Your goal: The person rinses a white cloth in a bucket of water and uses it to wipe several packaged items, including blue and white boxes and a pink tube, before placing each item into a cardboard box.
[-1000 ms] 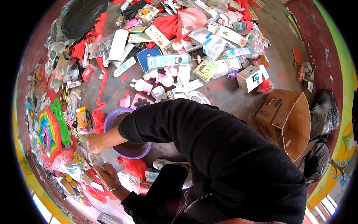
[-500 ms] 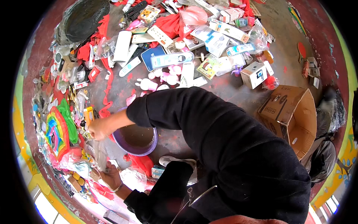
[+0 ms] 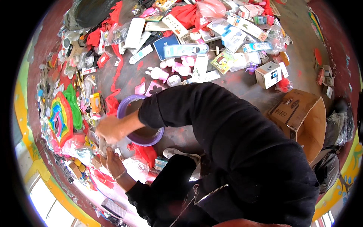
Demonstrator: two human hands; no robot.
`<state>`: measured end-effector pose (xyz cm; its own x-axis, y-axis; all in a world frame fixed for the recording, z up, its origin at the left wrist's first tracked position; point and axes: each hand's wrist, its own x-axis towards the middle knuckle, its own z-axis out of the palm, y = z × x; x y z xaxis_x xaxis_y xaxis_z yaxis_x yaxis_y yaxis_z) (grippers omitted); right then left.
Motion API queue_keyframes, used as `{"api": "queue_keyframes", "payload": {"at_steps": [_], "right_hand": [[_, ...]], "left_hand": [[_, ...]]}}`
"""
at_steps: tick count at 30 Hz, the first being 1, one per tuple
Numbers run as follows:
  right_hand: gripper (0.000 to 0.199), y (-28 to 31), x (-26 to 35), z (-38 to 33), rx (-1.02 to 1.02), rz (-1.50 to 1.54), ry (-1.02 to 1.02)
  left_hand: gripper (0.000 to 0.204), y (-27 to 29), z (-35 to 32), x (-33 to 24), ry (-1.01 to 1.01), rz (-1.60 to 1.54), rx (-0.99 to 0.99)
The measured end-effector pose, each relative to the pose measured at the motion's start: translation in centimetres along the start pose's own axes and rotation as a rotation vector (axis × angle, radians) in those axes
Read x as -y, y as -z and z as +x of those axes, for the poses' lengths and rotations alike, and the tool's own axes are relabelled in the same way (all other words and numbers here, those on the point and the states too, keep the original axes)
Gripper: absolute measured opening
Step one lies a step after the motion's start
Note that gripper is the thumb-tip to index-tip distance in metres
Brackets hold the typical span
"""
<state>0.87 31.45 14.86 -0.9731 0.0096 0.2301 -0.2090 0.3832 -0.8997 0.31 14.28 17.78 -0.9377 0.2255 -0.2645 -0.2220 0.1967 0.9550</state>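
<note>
My right hand [image 3: 109,129] reaches left past the purple basin [image 3: 131,99], its fingers curled closed; what they grip is hidden. Just below it, my left hand [image 3: 114,163], with a bracelet at the wrist, is raised with the fingers closed on a greyish see-through plastic bag [image 3: 102,146]. The bag's upper end comes up against the right hand's fingers. The basin holds murky, greyish-brown contents and is partly covered by my right forearm. Left of my hands lie a rainbow-coloured piece [image 3: 60,119] and a green plastic bag [image 3: 72,108].
Boxes, packets and pink toys [image 3: 157,74] cover the floor ahead. An open cardboard box [image 3: 289,111] stands at the right. A red cloth [image 3: 145,154] lies below the basin, near my shoe [image 3: 177,153]. Assorted small goods line the left wall. A large dark tub [image 3: 92,13] sits far left.
My right hand has moved down and closer to my left hand, which has risen slightly. The whole view has shifted a little, bringing more of the toys beyond the basin into sight.
</note>
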Motion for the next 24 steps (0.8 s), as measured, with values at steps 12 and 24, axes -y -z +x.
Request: {"api": "queue_keyframes", "payload": {"at_steps": [12, 24], "right_hand": [[0.035, 5.5, -4.1, 2.4, 0.096, 1.119, -0.478], [0.046, 2.7, -7.2, 0.9, 0.198, 1.256, -0.719]], "left_hand": [[0.018, 0.1, 0.6, 0.1, 0.125, -0.131, 0.27], [0.035, -1.8, 0.2, 0.4, 0.058, -0.6, 0.321]]}}
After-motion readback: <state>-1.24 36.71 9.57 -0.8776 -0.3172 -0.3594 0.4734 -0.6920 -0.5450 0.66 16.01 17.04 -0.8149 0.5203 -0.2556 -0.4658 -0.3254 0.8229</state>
